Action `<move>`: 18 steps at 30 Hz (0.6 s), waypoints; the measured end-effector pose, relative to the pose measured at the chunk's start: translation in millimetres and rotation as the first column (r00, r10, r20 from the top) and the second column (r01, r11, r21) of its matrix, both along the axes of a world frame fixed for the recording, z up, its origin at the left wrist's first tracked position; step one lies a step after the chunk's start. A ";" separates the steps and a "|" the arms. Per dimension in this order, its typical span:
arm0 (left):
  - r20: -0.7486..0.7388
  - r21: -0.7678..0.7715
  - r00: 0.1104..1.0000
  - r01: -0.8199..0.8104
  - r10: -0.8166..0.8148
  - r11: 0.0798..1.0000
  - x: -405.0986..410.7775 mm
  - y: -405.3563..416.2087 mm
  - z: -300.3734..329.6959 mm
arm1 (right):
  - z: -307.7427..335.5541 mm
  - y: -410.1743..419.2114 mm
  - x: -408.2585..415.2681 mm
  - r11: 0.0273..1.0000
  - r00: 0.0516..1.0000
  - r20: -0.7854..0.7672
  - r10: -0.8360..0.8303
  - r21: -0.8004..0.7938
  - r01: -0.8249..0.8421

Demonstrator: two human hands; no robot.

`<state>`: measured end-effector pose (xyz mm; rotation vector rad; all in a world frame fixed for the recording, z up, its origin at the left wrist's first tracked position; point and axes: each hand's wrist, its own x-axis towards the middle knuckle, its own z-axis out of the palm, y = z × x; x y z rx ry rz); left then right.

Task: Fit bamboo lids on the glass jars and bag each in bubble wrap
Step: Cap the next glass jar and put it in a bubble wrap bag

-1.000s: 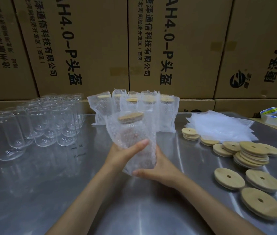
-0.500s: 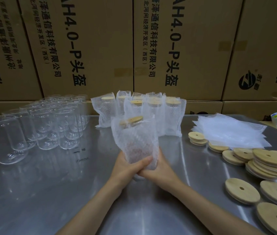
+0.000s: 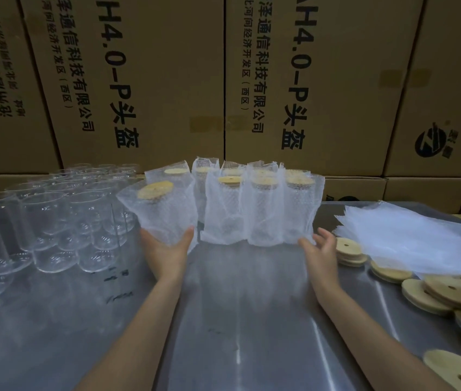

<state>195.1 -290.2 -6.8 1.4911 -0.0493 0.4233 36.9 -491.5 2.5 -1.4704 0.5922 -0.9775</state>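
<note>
Bubble-wrapped jar (image 3: 164, 213), capped with a bamboo lid (image 3: 155, 189), sits tilted left of centre, cupped from below by the left hand (image 3: 167, 251), whose fingers (image 3: 187, 235) curl around its base. Just to its right stands a cluster of bagged jars (image 3: 260, 210) on the steel worktop (image 3: 237, 320). The right hand (image 3: 320, 253) hovers by that cluster's lower right corner, fingers apart and holding nothing. Bare glass jars (image 3: 54, 221) crowd the left of the frame. Loose bamboo lids (image 3: 435, 292) and a stack of bubble-wrap bags (image 3: 409, 238) lie at right, cardboard boxes (image 3: 139, 80) behind.
</note>
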 end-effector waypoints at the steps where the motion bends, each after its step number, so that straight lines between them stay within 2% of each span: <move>1: 0.017 0.014 1.000 -0.011 0.011 1.000 8.9 -5.1 -0.3 | -1.1 -7.8 4.5 1.000 1.000 -0.004 -0.019 -0.014 0.019; 7: 0.040 0.073 0.999 0.015 -0.018 0.997 48.5 -33.2 0.9 | -8.7 -37.2 28.3 0.990 0.995 -0.068 -0.072 -0.130 0.063; 13: 0.059 0.190 0.988 0.132 -0.146 0.973 67.9 -51.5 2.9 | -8.5 -45.9 41.3 0.985 0.998 -0.058 -0.009 -0.172 -0.002; 18: 0.041 0.276 0.958 0.263 -0.285 0.924 73.4 -58.9 1.8 | -7.6 -48.1 47.7 0.975 0.991 -0.128 0.037 -0.211 -0.064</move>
